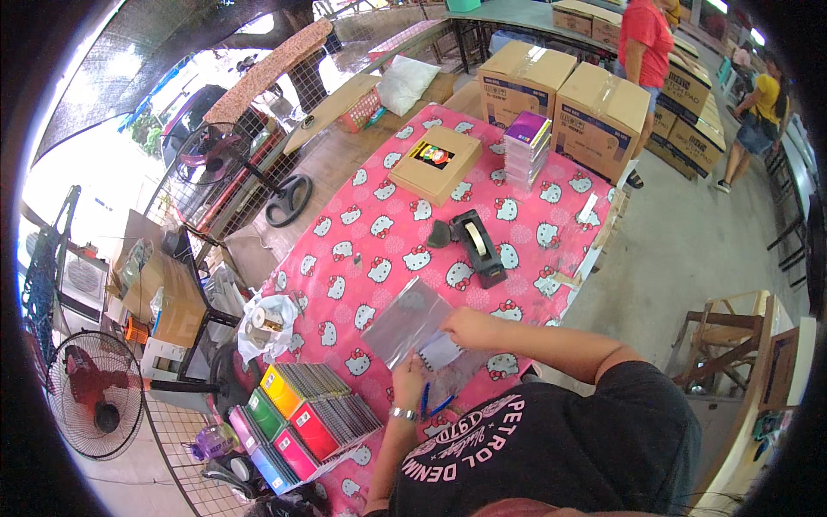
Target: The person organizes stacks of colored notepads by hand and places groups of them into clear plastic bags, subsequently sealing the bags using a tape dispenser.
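Note:
A clear plastic bag (403, 320) lies in front of me on the pink tablecloth. Beside its near edge is a small whitish spiral notebook (441, 351). My left hand (409, 381), with a metal watch on the wrist, is closed on the bag's near corner by the spiral. From the right, my right hand (469, 328) closes over the notebook's far edge, touching the bag; its fingertips are partly hidden. A blue-handled tool (438, 405) lies close to my body. Stacked spiral notebooks (301, 422) in yellow, green, red, pink and blue stand to my left.
A black tape dispenser (479, 250), flat brown box (436, 165) and stacked clear packs with purple tops (527, 138) sit farther up the table. Large cartons (603, 116) stand behind. A white plastic bag (265, 327) and fans (95, 395) are left. People walk beyond.

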### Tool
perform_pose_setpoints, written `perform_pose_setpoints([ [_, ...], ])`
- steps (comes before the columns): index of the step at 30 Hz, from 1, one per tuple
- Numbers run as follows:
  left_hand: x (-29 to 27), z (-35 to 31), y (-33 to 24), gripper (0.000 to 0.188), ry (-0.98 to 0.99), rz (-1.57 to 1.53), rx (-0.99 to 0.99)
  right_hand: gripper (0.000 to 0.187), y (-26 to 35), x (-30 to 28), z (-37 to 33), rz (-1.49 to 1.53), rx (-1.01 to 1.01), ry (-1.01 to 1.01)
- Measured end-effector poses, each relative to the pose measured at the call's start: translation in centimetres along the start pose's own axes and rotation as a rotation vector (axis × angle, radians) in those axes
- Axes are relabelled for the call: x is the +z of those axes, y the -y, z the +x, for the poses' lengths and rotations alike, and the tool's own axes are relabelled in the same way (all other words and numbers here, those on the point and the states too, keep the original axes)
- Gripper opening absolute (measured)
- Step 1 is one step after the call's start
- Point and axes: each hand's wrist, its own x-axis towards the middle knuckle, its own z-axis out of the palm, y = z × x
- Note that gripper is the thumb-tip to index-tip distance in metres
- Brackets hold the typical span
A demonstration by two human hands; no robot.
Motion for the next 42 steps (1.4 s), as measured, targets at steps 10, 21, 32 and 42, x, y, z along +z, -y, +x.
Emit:
perform_pose_setpoints([
  [10, 2.3, 3.1, 7.2, 0.050, 0.429, -1.129, -0.152, 0.040, -6.3, 6.0, 1.8, 0.555, -0.150, 0.137],
  [21, 3.0, 4.1, 3.9, 0.019, -0.146, 0.070, 0.417, 0.020, -3.6, 5.3, 2.5, 0.417, -0.156, -0.048],
  [32, 0.4, 0.4, 1.6, 0.035, 0.099, 0.166, 0.726, 0.033, -2.2, 2.3, -0.5, 0.357, -0.565, -0.102],
  [42, 3.0, 0.2, 1.3, 0.009, -0.084, 0.400, 0.563, 0.021, -1.6, 6.9, -1.0, -0.151, -0.253, -0.100],
])
